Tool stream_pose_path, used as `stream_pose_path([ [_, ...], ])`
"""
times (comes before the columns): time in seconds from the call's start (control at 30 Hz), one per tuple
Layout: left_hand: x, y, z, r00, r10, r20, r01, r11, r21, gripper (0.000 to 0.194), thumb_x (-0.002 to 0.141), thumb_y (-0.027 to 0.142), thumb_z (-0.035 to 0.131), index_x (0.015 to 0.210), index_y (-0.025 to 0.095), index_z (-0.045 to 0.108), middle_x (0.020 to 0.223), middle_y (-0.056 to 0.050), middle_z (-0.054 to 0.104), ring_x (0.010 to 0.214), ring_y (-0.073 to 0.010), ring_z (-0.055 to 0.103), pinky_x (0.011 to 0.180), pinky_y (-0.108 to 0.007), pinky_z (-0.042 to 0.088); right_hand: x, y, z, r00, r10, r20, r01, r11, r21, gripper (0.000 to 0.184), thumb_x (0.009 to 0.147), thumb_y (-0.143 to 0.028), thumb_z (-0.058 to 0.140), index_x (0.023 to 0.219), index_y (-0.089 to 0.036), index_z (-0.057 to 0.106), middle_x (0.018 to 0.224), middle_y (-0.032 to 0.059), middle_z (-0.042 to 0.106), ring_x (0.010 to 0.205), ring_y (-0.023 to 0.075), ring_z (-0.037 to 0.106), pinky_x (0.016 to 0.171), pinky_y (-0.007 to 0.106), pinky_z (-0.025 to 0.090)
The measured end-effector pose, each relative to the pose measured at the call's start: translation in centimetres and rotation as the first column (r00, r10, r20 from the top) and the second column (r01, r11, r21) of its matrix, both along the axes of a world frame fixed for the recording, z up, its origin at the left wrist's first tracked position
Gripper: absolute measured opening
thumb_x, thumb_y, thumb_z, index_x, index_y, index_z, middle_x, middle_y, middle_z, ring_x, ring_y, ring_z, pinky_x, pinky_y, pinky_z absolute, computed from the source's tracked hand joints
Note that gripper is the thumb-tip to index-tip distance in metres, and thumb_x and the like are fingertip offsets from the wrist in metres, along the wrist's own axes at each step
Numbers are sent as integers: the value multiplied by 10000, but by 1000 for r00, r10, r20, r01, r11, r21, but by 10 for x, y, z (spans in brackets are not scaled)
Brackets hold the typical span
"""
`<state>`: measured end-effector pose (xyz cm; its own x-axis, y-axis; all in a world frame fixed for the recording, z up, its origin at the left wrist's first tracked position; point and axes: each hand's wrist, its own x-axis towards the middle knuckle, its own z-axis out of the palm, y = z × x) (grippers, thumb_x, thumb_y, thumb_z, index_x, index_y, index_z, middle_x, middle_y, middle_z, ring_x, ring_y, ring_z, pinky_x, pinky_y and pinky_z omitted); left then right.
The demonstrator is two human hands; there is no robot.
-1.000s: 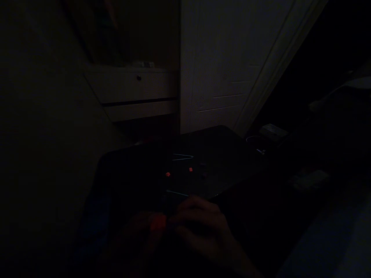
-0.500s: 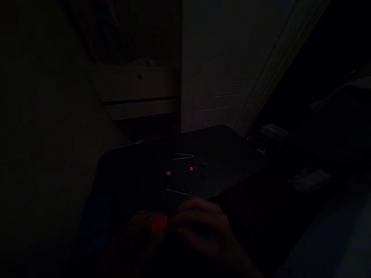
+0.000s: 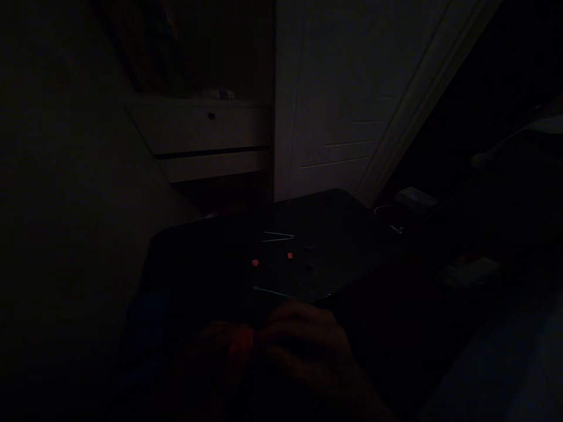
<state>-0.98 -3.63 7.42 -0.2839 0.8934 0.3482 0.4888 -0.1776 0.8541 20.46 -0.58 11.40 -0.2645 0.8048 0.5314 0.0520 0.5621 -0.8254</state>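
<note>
One red piece (image 3: 241,339) in curled hand (image 3: 214,342)

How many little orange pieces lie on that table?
2: a star-like piece and, to its right, a squarish piece, both nearer than the V-shaped tool; darkness may hide others.

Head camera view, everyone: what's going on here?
In dim light, a person's left hand holds a red piece, with the right hand close beside it; whether the right grip holds anything is too dark to tell. On the dark table beyond lie a V-shaped tool, a thin rod, a star-like orange piece and a small orange block.
</note>
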Motion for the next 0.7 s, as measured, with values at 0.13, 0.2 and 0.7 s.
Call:
stream_pose_path([
  [0.13, 13, -2, -2, 997, 43, 62, -45, 999, 30, 157, 797, 464, 851, 875, 328, 856, 892, -14, 852, 798, -282, 812, 655, -376, 705, -1, 1, -2, 1000, 9, -23, -8, 999, 32, 185, 942, -162, 830, 1122, -199, 850, 1054, 52, 828, 917, 155, 801, 854, 191, 637],
  [0.2, 17, -4, -3, 996, 34, 87, -36, 999, 20, 170, 797, 466, 845, 908, 338, 859, 938, -15, 856, 841, -294, 814, 696, -395, 710, -1, 0, -1, 1000, 8, -22, -8, 1000, 23, 183, 947, -169, 828, 1126, -199, 852, 1047, 53, 827, 915, 155, 801, 838, 190, 637],
  [0.7, 7, -4, -17, 990, -11, 141, 4, 999, 50, 215, 816, 511, 816, 945, 339, 836, 984, -34, 837, 984, -326, 801, 841, -472, 699, -3, -1, -7, 995, -4, -102, 0, 1000, -31, 434, 897, -149, 887, 1288, -324, 818, 1140, 17, 843, 1001, 163, 816, 928, 220, 647],
])
